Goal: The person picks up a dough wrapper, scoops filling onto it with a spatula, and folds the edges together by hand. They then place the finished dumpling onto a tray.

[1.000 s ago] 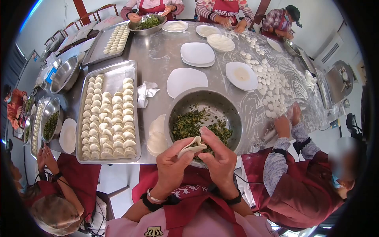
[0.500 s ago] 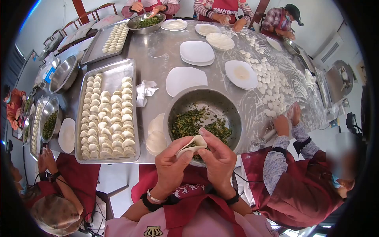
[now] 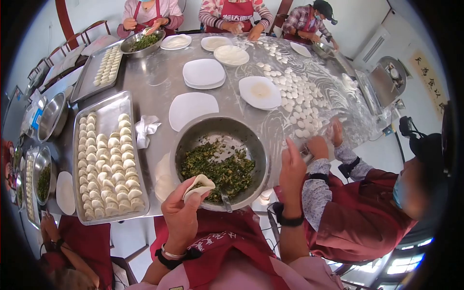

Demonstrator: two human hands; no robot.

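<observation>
My left hand (image 3: 181, 217) pinches a folded dumpling wrapper (image 3: 200, 185), which gapes at the top, over the near left rim of a steel bowl (image 3: 263, 162). Green chopped filling (image 3: 220, 169) lies in that bowl. A metal utensil handle (image 3: 226, 201) leans out over its near rim. To the right of the bowl my right hand (image 3: 293, 169) is raised with fingers stretched upward, holding nothing that I can see. Some round wrappers (image 3: 163, 179) lie left of the bowl, partly hidden behind my left hand.
A tray (image 3: 137, 140) with rows of dumplings stands at left, a crumpled tissue (image 3: 146, 130) beside it. White plates (image 3: 193, 110) sit beyond the bowl. Dough discs (image 3: 302, 99) cover the floured right side. A co-worker's hands (image 3: 319, 145) are close to my right hand.
My hands have parted: the right let go of the wrapper and moved right, while the left keeps it. The view has turned right, and a utensil handle now shows in the bowl.
</observation>
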